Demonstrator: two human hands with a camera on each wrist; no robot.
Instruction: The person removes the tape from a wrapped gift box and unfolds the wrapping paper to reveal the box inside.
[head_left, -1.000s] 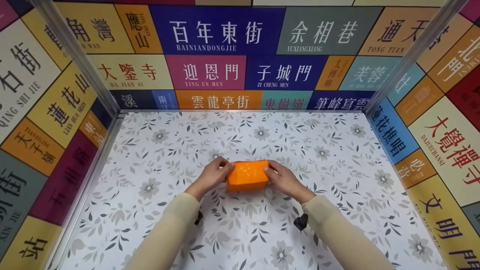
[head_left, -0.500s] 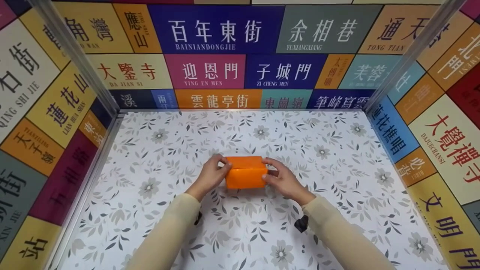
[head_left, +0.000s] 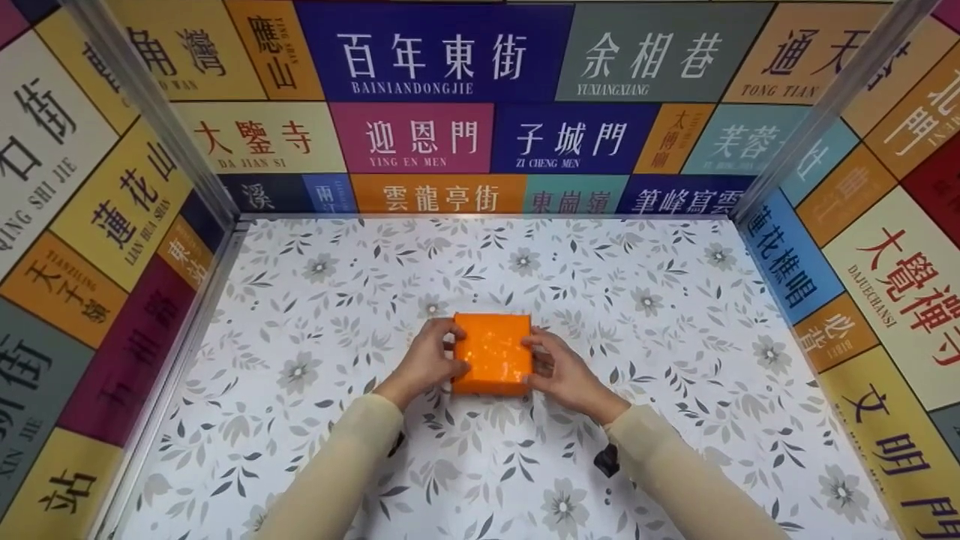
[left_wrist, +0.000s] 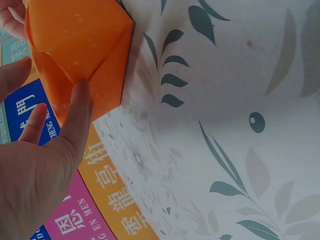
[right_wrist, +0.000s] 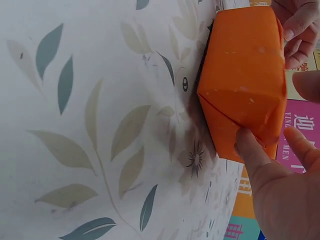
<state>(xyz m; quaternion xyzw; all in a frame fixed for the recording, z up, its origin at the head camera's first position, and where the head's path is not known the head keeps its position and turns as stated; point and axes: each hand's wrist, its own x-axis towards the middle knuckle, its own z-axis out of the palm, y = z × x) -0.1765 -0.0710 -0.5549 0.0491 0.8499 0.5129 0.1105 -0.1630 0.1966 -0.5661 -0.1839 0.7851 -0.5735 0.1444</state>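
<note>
A small box wrapped in shiny orange paper [head_left: 493, 352] lies in front of me, its squarish face up in the head view. My left hand [head_left: 429, 360] holds its left end, thumb at the top edge near the front corner. One fingertip presses the pointed folded flap [left_wrist: 75, 65] in the left wrist view. At the opposite end my right hand [head_left: 568, 373] has its fingers at the far corner and its thumb near the front one. The right wrist view shows a fingertip on that end's fold [right_wrist: 230, 125]. The box sits close over the table in both wrist views.
A white table [head_left: 300, 450] with grey leaf and flower print lies under the box. Colourful panels with large Chinese characters [head_left: 411, 139] stand behind and on both sides. Clear corner strips [head_left: 150, 112] join the panels. A small black object [head_left: 606, 459] hangs by the right cuff.
The box has been turned over between the hands, from a narrow long face towards me to a squarer face up. The left thumb has shifted towards the front corner; both arms stay nearly in place.
</note>
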